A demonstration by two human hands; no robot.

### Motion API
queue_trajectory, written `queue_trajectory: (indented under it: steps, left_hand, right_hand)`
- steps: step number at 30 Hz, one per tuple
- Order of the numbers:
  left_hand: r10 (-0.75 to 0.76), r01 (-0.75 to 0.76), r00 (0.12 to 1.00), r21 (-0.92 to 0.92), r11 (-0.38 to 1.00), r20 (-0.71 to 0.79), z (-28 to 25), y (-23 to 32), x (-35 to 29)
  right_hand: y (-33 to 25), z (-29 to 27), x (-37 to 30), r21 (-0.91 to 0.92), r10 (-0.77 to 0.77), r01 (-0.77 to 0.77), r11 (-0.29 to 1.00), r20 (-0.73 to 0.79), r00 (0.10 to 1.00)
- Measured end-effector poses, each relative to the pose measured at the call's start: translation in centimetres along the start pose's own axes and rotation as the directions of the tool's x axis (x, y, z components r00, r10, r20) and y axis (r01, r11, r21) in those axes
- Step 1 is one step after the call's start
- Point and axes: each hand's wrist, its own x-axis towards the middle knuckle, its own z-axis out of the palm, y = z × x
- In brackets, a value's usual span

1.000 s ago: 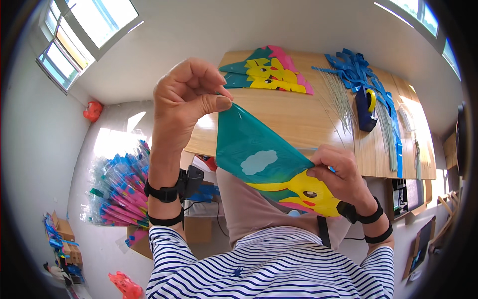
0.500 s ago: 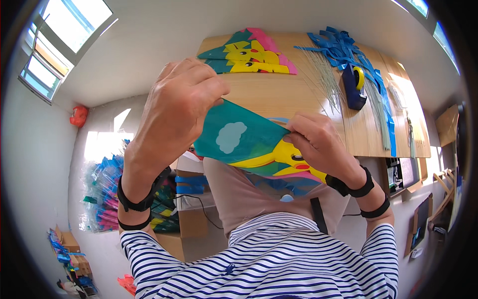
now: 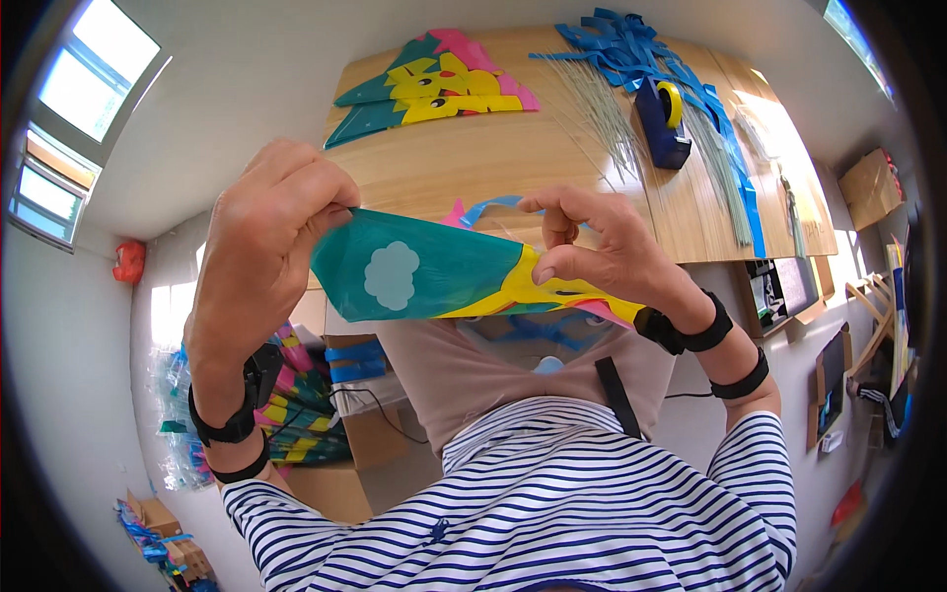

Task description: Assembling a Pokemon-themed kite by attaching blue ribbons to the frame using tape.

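A thin printed sheet (image 3: 444,271), green with a pale cloud and a yellow cartoon figure edged in pink, stretches in front of my body like a kite's sail. My left hand (image 3: 266,237) is closed in a pinch on its upper left corner. Above the yellow part, my right hand (image 3: 612,247) has its thumb and forefinger apart, with a gap between them. Its thumb lies close against the sheet; whether they touch I cannot tell. Under the sheet, blue strips and clear film show over my lap, partly hidden.
Similar printed sheets (image 3: 444,89) lie overlapped on the wooden table (image 3: 424,163). Farther right are thin pale rods (image 3: 597,104), a tangle of blue ribbon (image 3: 617,44) and a dark blue tape dispenser (image 3: 661,123). A cardboard box (image 3: 330,491) and bagged colourful sheets (image 3: 306,395) stand at lower left.
My right thumb and forefinger have come apart from their pinch on the sheet's upper edge. The left hand keeps its corner. Sheet, hands and table all sit farther left in the picture.
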Motion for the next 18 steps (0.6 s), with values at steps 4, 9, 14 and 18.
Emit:
queue_trajectory:
  steps: [4, 9, 14, 18]
  left_hand:
    - [0.017, -0.017, 1.000, 0.002, 1.000, -0.003, 0.1, -0.2, 0.2]
    - [-0.010, 0.010, 1.000, 0.003, 1.000, 0.007, 0.5, 0.1, 0.4]
    - [-0.007, 0.007, 1.000, 0.005, 1.000, 0.006, 0.5, -0.2, 0.1]
    - [-0.012, 0.012, 1.000, -0.006, 1.000, 0.005, 0.5, -0.3, 0.1]
  right_hand:
    - [0.1, 0.5, 0.0, -0.002, -0.042, 0.042, 0.999, -0.048, 0.998]
    - [0.7, 1.7, 0.6, -0.449, -0.437, 0.344, 0.825, -0.117, 0.892]
    - [0.2, 1.5, 0.4, -0.519, -0.392, 0.308, 0.797, -0.057, 0.918]
    - [0.1, 1.7, 0.4, -0.481, -0.381, 0.305, 0.822, -0.067, 0.922]
